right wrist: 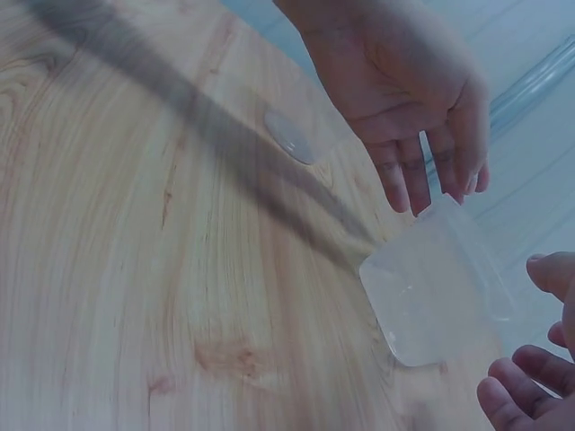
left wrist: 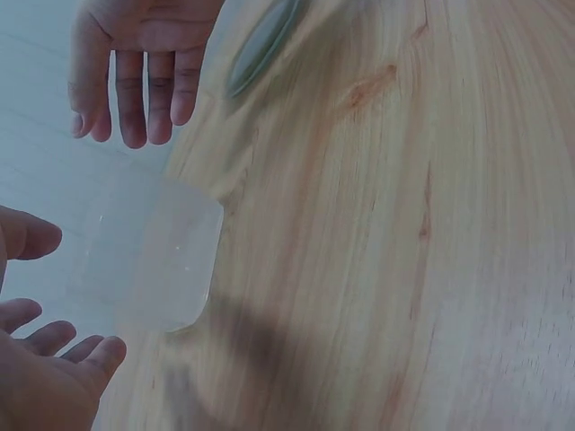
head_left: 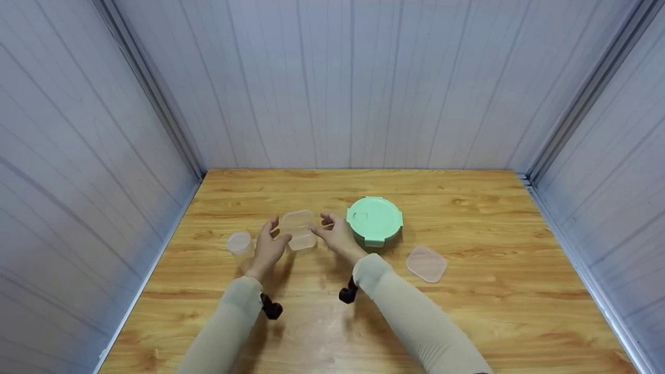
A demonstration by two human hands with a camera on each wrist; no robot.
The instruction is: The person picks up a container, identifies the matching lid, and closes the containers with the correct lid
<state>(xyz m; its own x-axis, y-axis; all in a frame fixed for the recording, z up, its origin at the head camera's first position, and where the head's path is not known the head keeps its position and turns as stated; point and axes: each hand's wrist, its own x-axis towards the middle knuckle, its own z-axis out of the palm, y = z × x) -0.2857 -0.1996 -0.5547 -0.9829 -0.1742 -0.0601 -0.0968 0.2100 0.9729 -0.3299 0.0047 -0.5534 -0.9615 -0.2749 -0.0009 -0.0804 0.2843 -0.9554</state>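
A clear rectangular plastic container (head_left: 301,242) stands on the wooden table between the two hands. My left hand (head_left: 267,252) is at its left side, thumb and fingers spread apart. On the opposite side my right hand (head_left: 337,236) faces it with fingers loosely bent and a gap to the wall. In the left wrist view the container (left wrist: 180,260) shows between both hands, with neither closed round it. From the right wrist the left fingertips overlap the rim of the container (right wrist: 422,296), while the right fingers stay apart from it.
A round box with a green clip lid (head_left: 374,221) stands just right of the right hand. Nearer the front right lies a flat translucent lid (head_left: 426,264). A small round clear tub (head_left: 240,242) stands left of the left hand. Pale panel walls (head_left: 332,83) enclose the table (head_left: 519,311).
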